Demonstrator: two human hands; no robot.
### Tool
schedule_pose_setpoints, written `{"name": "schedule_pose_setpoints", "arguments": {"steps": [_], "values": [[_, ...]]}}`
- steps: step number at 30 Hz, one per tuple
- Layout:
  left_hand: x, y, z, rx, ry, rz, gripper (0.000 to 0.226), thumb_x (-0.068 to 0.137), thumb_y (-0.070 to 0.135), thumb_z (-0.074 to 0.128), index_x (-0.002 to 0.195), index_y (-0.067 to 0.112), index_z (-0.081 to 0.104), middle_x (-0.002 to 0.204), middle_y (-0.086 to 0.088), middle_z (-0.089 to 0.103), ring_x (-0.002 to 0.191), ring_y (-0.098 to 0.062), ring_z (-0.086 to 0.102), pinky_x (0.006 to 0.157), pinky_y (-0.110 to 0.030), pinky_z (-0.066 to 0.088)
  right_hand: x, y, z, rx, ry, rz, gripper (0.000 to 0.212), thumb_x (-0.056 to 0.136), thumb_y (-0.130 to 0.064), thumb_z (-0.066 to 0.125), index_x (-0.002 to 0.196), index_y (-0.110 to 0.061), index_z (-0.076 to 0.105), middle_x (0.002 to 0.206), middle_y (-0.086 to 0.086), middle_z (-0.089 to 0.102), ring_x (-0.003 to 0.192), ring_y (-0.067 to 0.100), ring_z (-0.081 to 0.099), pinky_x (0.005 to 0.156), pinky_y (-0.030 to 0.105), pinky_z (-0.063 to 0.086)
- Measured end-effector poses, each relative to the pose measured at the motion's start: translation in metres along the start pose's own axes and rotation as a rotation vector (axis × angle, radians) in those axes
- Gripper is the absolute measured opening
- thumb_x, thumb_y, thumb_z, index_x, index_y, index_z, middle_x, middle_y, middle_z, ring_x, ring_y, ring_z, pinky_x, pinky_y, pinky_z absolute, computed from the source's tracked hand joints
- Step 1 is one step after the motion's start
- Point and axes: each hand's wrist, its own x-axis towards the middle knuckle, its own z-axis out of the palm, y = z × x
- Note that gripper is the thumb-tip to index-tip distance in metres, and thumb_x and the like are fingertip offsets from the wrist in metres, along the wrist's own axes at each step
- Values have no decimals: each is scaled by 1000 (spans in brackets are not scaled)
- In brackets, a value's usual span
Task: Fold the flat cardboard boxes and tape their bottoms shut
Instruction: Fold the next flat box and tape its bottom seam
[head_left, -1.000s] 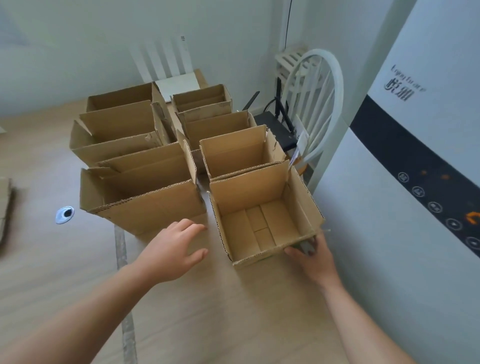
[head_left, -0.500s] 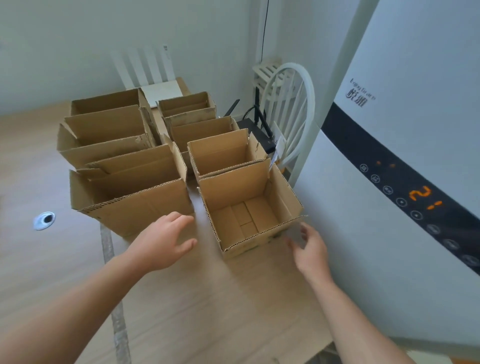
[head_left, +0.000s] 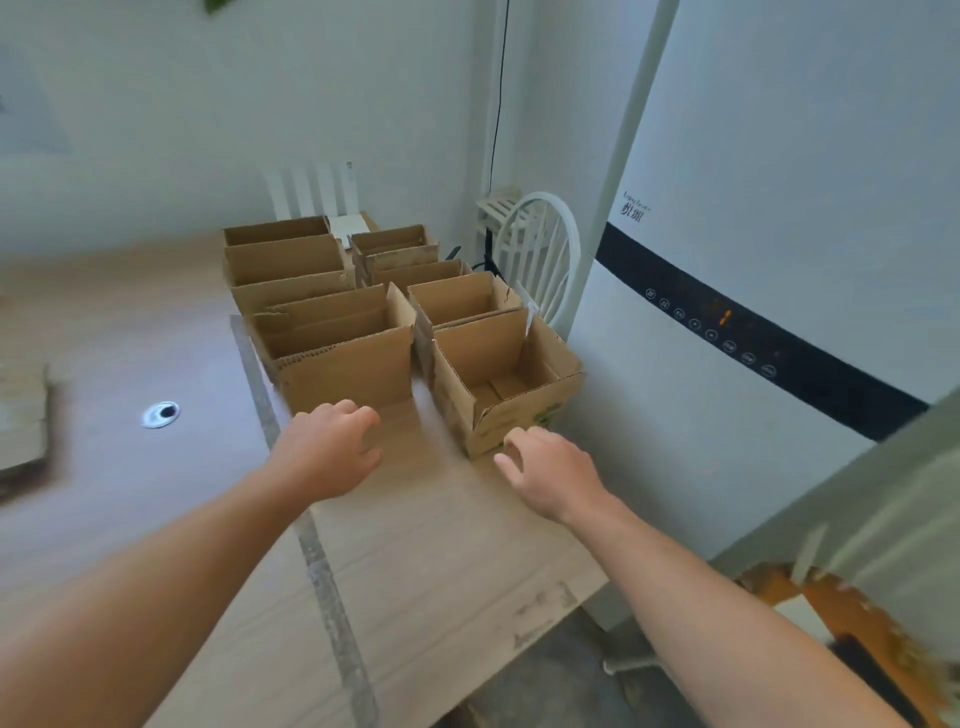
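Reaching in from the bottom edge, both bare forearms stretched out over the wooden table (head_left: 441, 545), so that was the closest stuff. The left hand (head_left: 330, 449) sat palm down with its fingers loosely curled and nothing in it. It floated just in front of the big box (head_left: 348, 379) on the left, not touching it as far as I could see. The right hand (head_left: 550, 473) was the same deal, fingers loosely bent and holding nothing, its fingertips just short of the front bottom corner of the small box (head_left: 511, 415). It was a bit blurry there, so I couldn't tell if they made contact. That small box stood upright with its top open and its bottom flaps folded shut inside, right at the table's right edge.

A grey metal strip (head_left: 322, 571) ran across the tabletop under the left wrist toward the big box's left corner. Off to the left were a round cable grommet (head_left: 161, 414) and, at the frame edge, a stack of flat cardboard (head_left: 21, 421), well apart from both hands.

Behind the two front boxes, more folded boxes (head_left: 291, 260) stood open in two rows going back toward the wall. Right of the table stood a white appliance (head_left: 727, 208) with a black control band, and a white chair (head_left: 545, 249) was tucked in beside the far right row.
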Motion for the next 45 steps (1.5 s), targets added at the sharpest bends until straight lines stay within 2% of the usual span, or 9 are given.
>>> {"name": "schedule_pose_setpoints", "arguments": {"steps": [3,7,10,16,19,24,31,37,45], "values": [[-48,-21,-19,25,82,-37,30,93,45,49,114,24,58,101,4,55,87,-19,52,71,-32,41,-18,-59,-10,-23,61,-106,34,99,-47,41,115,-20,56,109,3,61,103,29,58,75,39,43],[-109,-52,-40,30,133,-121,37,95,43,50,125,24,58,124,2,59,113,-24,55,82,-34,42,-37,-139,-22,-54,91,-239,36,100,-46,41,117,-19,56,112,5,62,103,30,58,82,42,48],[-146,-77,-56,56,144,-188,39,96,44,48,130,26,55,129,3,57,118,-22,52,85,-34,44,-46,-190,-28,-97,85,-342,34,101,-44,41,115,-17,56,110,6,62,100,30,59,82,42,49],[-206,-135,-76,32,167,-364,40,96,44,48,132,27,53,131,5,54,116,-20,54,79,-32,37,-39,-285,-29,-144,66,-462,35,101,-41,40,118,-15,56,115,9,61,104,32,58,84,43,47],[-231,-165,-79,32,164,-452,41,97,44,47,133,26,52,131,4,55,118,-21,53,87,-33,39,-29,-326,-14,-159,35,-513,35,101,-40,39,120,-15,55,117,9,59,108,33,56,79,40,40],[-269,-224,-80,42,127,-573,40,95,42,48,130,24,53,130,3,55,117,-23,52,91,-35,39,-8,-389,17,-161,-19,-607,36,101,-41,40,121,-15,56,117,5,58,106,31,57,74,37,41],[-295,-310,-81,66,66,-760,39,93,41,48,128,24,53,128,4,55,117,-21,51,81,-32,38,38,-468,57,-120,-83,-722,35,101,-41,40,118,-15,57,114,7,58,104,32,57,72,36,39],[-308,-367,-63,18,10,-877,43,93,42,47,133,25,50,132,3,51,120,-21,48,93,-37,46,80,-524,98,-163,-174,-809,25,99,-37,39,99,-16,52,102,6,55,98,33,57,70,35,36],[-286,-475,-31,0,-80,-871,36,94,38,44,125,22,52,127,3,54,112,-22,51,77,-33,37,130,-588,157,-205,-236,-742,28,100,-40,38,101,-17,54,104,5,57,97,32,58,68,35,36]]}}
